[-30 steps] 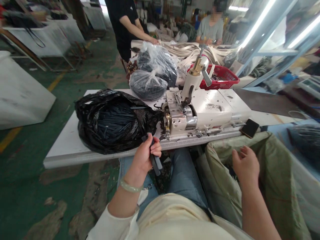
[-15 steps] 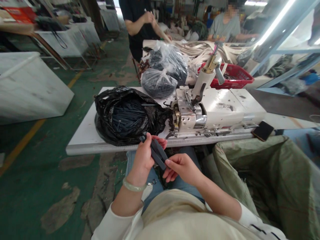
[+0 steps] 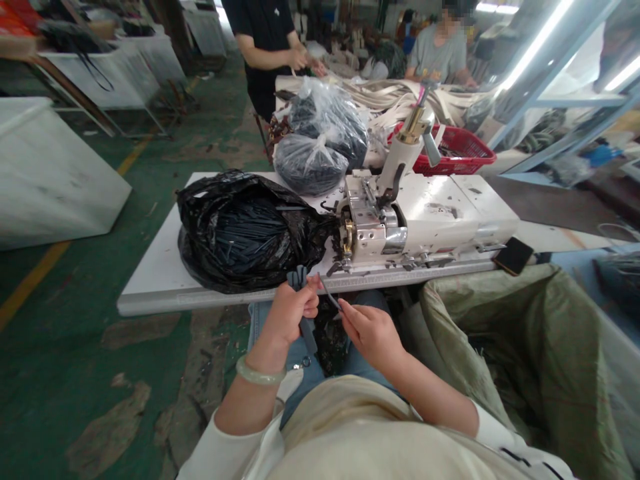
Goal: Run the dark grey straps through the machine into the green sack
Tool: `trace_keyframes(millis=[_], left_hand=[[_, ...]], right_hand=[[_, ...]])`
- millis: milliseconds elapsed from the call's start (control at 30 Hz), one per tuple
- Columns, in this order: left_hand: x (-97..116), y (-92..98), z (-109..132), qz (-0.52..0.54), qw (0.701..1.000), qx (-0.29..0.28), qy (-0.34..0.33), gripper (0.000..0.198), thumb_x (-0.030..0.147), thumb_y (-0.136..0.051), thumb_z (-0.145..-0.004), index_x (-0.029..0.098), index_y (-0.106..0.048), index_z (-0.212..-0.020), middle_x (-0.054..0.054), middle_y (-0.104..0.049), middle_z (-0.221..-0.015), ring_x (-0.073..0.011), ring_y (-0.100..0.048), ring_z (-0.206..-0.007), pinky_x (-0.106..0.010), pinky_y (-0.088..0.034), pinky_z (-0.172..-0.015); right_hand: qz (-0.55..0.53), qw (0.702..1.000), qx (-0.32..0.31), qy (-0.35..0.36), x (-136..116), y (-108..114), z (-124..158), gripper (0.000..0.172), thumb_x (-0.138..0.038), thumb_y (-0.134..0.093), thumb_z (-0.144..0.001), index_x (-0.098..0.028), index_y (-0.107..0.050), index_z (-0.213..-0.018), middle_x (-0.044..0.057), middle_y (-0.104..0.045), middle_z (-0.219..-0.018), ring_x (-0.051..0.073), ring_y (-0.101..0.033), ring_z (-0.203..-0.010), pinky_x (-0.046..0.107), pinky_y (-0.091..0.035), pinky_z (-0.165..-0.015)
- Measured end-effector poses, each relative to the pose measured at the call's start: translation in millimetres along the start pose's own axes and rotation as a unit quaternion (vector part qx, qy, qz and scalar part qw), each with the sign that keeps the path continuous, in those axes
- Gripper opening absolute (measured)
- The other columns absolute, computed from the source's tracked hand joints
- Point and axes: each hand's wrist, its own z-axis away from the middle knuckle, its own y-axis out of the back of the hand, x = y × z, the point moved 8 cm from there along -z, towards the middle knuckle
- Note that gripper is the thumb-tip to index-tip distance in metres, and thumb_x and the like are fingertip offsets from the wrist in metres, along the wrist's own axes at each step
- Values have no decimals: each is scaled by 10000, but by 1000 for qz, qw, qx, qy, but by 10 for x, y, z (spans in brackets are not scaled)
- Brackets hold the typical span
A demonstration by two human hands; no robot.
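My left hand (image 3: 291, 308) is closed around a small bunch of dark grey strips (image 3: 308, 333), whose ends stick out above and below the fist. One thin dark strip (image 3: 329, 291) is pinched between the thumb and fingers of my right hand (image 3: 371, 331); its far end reaches up to my left fingertips. Both hands are over my lap, just in front of the table edge. Behind them on the white table (image 3: 150, 280) lies an open black plastic bag (image 3: 200, 257) full of similar dark strips (image 3: 250, 230). To its right stands a white machine (image 3: 370, 223) with metal parts at its head.
Tied clear bags (image 3: 313, 163) of dark pieces and a red basket (image 3: 463, 150) sit behind the machine. A black flat object (image 3: 513, 255) rests at the table's right. A large green sack (image 3: 560, 333) gapes at my right. Two people work across the table, one in a black shirt (image 3: 265, 33).
My right hand has drawn one strip away from the bunch, and the hands are a little farther apart. My left hand has turned the bunch more upright. The view has shifted slightly.
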Motion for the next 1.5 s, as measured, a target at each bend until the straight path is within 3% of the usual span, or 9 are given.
trace_keyframes(millis=[167, 367, 533, 733, 867, 967, 1067, 1167, 1500], left_hand=[[-15, -47, 7, 21, 1000, -13, 19, 377, 457, -749, -662, 118, -589, -693, 100, -290, -460, -14, -249, -376, -121, -192, -349], [24, -8, -14, -12, 999, 28, -25, 404, 469, -766, -636, 102, -598, -659, 19, -492, -500, -13, -309, -381, -136, -212, -352], [107, 0, -9, -21, 996, 57, -68, 306, 336, -803, -610, 103, -610, -657, 45, -454, -464, -19, -314, -376, -145, -212, -354], [95, -44, -35, -16, 998, 29, -51, 284, 325, -789, -631, 102, -615, -655, 53, -427, -454, -18, -303, -386, -138, -209, -361], [-16, -121, -71, -53, 998, 17, -27, 312, 345, -801, -616, 112, -601, -669, 52, -433, -449, -29, -320, -385, -142, -225, -354], [9, -94, -87, -47, 998, 33, -36, 348, 407, -775, -647, 96, -627, -697, 59, -405, -451, -23, -298, -388, -135, -210, -350], [81, -15, -100, -6, 998, 42, -36, 374, 414, -793, -623, 77, -649, -702, 64, -387, -456, -7, -273, -390, -123, -199, -354], [93, 22, -113, 30, 999, 28, -13, 369, 393, -820, -590, 78, -651, -679, 67, -376, -455, 0, -272, -386, -116, -205, -354], [43, 48, -150, 51, 998, 19, 4, 341, 374, -815, -612, 83, -643, -653, 62, -379, -445, 6, -283, -367, -105, -204, -343]], right_hand=[[184, 978, 58, 82, -73, 29, 48, 352, -196, -427, -935, -177, -620, -1228, 94, -700, -809, 170, -624, -690, 266, -511, -654], [173, 981, 55, 62, 16, 20, 70, 351, -206, -415, -944, -157, -618, -1226, 107, -688, -816, 184, -621, -700, 285, -509, -660], [-102, 993, 41, -45, 268, 22, 39, 362, -371, -469, -928, -193, -625, -1202, 118, -692, -930, 218, -643, -826, 355, -525, -759], [-540, 796, -82, -260, 516, -243, -47, 692, -649, -225, -910, -121, -599, -1155, 148, -667, -999, 195, -658, -862, 330, -534, -742], [-465, 842, -195, -192, 335, -302, -204, 478, -590, -495, -854, -135, -629, -916, -17, -551, -577, 73, -466, -463, 170, -364, -428], [-419, 879, -131, -185, 454, -93, -452, 411, -544, -552, -836, -156, -540, -702, -84, -373, -432, 42, -283, -360, 162, -186, -345], [-472, 856, -7, -213, 730, 336, -754, 379, -522, -523, -855, -183, -481, -692, -102, -334, -380, 46, -224, -304, 172, -142, -309], [-513, 825, 28, -236, 946, 640, -992, 340, -471, -540, -857, -182, -476, -690, -95, -351, -355, 46, -216, -273, 170, -126, -288], [-583, 740, -11, -334, 1097, 605, -1080, 289, -289, -416, -935, -166, -484, -683, -103, -303, -343, 36, -175, -252, 138, -103, -259]])
